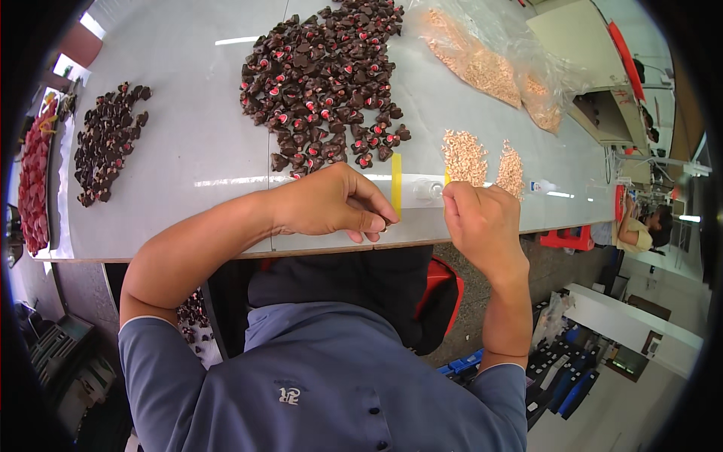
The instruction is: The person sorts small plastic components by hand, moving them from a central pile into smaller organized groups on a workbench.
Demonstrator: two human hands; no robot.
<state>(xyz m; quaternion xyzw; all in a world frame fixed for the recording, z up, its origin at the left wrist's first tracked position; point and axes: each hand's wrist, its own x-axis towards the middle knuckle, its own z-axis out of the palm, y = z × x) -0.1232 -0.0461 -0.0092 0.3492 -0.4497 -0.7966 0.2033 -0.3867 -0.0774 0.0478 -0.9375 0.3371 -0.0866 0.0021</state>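
a small dark piece [387,224] is at the fingertips of the left grip [327,202], just over the near edge of the bench [196,151]; thumb and fingers are closed together on it. the right grip [486,222] is curled, its fingers bent in near a clear round dish [428,190], but whether it grasps anything i cannot tell. a yellow strip [396,181] lies on the bench between the two.

beyond the left grip spreads a large heap of dark pieces [324,83], many with red and white spots. beyond the right grip lie two piles of pale bits [465,154], and past those, clear bags [482,68] partly filled with similar bits. a smaller dark heap [111,143] sits well apart on the left, with red pieces [38,181] farther out. at far right is another person [639,232], near a red stool [566,239].
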